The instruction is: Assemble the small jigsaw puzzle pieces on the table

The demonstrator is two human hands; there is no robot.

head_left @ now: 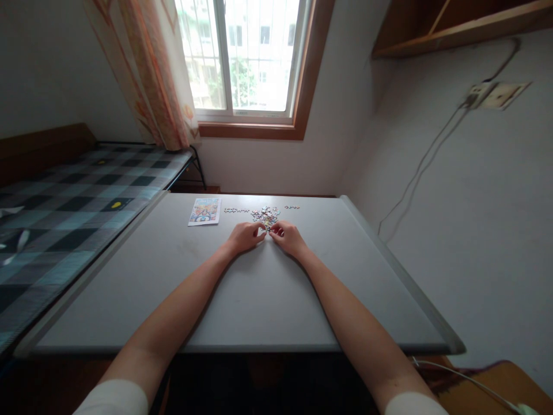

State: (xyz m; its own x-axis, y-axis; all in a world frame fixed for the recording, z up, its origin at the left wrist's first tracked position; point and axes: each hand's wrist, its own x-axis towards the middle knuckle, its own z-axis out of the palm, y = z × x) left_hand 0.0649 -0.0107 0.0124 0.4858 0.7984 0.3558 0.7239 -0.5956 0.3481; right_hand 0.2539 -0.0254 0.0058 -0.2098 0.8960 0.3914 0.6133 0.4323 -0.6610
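Note:
Both hands meet at the near edge of a loose pile of small multicoloured jigsaw puzzle pieces (265, 214) on the grey-white table. My left hand (245, 236) rests with its thumb and index finger curled into a pinch, closed on what looks like a tiny puzzle piece. Opposite it, my right hand (290, 237) also pinches at a puzzle piece, its fingertips almost touching the left ones. The pieces at the fingertips are partly hidden and very small. Left of the pile runs a row of pieces (237, 210); a shorter row of pieces (292, 207) lies to its right.
A printed picture sheet (205, 211) lies left of the pieces on the table (268, 311). A bed with a checked cover (129, 173) stands along the left. At the right, cables (421, 164) hang from a wall socket. The window (242, 57) is straight ahead.

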